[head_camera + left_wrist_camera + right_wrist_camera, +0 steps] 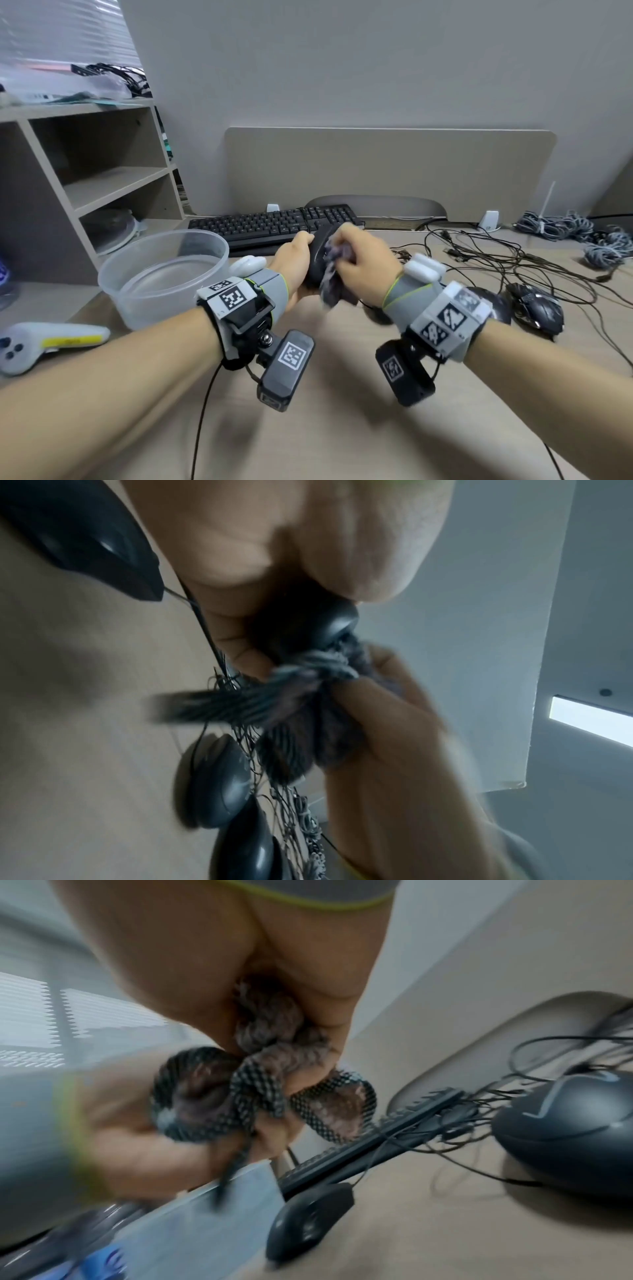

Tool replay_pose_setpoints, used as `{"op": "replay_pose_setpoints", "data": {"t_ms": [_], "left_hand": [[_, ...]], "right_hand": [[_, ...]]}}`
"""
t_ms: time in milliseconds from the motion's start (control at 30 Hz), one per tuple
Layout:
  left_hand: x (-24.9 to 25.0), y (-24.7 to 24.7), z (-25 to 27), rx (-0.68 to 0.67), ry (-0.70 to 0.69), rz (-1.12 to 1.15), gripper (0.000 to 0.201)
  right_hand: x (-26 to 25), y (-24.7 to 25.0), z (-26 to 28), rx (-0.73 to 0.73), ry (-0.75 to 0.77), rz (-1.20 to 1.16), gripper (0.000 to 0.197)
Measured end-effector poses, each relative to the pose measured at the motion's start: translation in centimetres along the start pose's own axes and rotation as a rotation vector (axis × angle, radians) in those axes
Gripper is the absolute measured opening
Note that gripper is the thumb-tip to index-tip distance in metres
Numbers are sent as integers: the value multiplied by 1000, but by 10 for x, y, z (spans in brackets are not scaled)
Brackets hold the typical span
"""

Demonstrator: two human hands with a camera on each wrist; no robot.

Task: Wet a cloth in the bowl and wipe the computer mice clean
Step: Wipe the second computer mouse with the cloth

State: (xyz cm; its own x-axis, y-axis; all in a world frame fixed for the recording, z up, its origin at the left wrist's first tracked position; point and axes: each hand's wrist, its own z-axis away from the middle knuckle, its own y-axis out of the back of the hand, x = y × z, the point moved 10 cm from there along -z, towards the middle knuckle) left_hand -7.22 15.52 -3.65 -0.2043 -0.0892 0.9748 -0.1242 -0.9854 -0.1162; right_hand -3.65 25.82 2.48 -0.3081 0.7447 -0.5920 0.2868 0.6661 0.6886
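Note:
My left hand [297, 255] grips a black computer mouse [317, 255] and holds it up above the desk, in front of the keyboard. My right hand [361, 257] clutches a bunched grey checked cloth [334, 277] and presses it against the mouse's right side. In the left wrist view the held mouse [337, 620] peeks out between my fingers with the cloth [308, 696] below it. The right wrist view shows the cloth [260, 1069] wadded in my palm. A clear plastic bowl [137, 270] with water stands on the desk to the left.
Other black mice [534, 306] lie on the desk to the right among tangled cables [479, 260]. A black keyboard [274, 222] sits behind my hands. A white controller [44, 342] lies front left, beside a shelf unit [102, 171].

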Motion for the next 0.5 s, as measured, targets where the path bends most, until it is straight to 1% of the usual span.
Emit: {"op": "replay_pose_setpoints", "data": {"t_ms": [67, 100, 167, 200, 233, 267, 333, 367, 467, 500], "left_hand": [[2, 6, -1, 33, -18, -21, 30], [2, 7, -1, 31, -24, -38, 31], [2, 1, 1, -8, -25, -41, 33], [1, -1, 3, -26, -21, -46, 33], [1, -1, 3, -30, -20, -54, 33], [1, 0, 3, -21, -23, -55, 32], [0, 5, 1, 17, -30, -45, 32], [-1, 7, 1, 29, -31, -46, 33], [-1, 0, 6, -16, -28, -48, 35], [0, 0, 6, -19, -29, -45, 34]], "right_hand": [[-22, -14, 11, -82, 132, 7, 21], [-23, -11, 5, -78, 130, -13, 22], [-5, 5, -11, 11, 41, -37, 23], [3, 10, -12, 47, 0, -6, 23], [6, 7, -8, 47, -11, 36, 23], [0, 0, -2, 17, 27, 65, 23], [-23, -15, 12, -59, 147, 48, 22], [-25, -13, 11, -64, 155, 33, 23], [-2, 2, -2, 12, 31, 38, 24], [-2, -1, 1, -4, 43, 72, 22]]}}
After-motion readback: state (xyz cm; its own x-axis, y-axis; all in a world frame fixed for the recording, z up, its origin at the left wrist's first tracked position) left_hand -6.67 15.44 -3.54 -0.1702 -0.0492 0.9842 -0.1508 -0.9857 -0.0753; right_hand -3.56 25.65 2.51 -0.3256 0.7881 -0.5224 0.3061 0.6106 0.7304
